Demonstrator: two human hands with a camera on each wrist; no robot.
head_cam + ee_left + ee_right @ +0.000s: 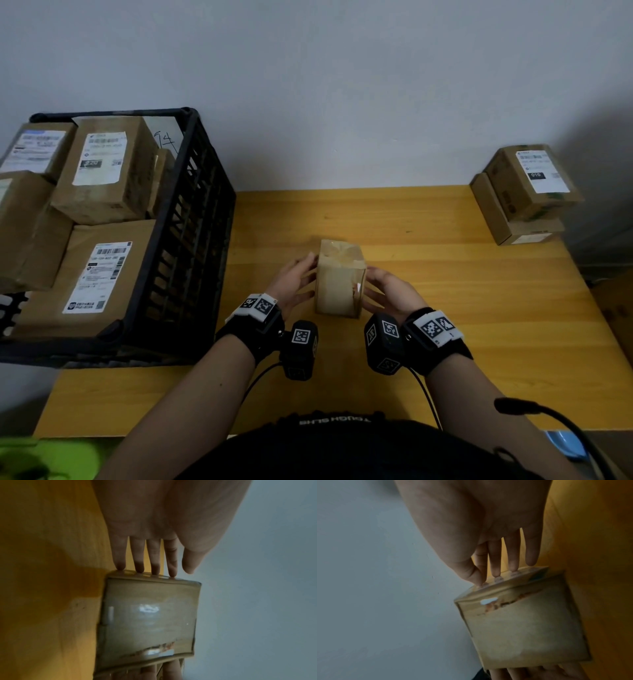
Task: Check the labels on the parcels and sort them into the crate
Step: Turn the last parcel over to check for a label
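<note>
The wooden table [445,308] carries a black crate [191,240] to the left of the left hand [291,281], filled with labelled parcels [102,171]; their print is too blurred to read. Two stacked parcels [527,195] lie far to the right of the right hand [390,291], the top label showing "010". Between both hands a small taped parcel [339,281] stands upright, straight spread fingers [139,561] pressing its sides. No label on it is legible.
</note>
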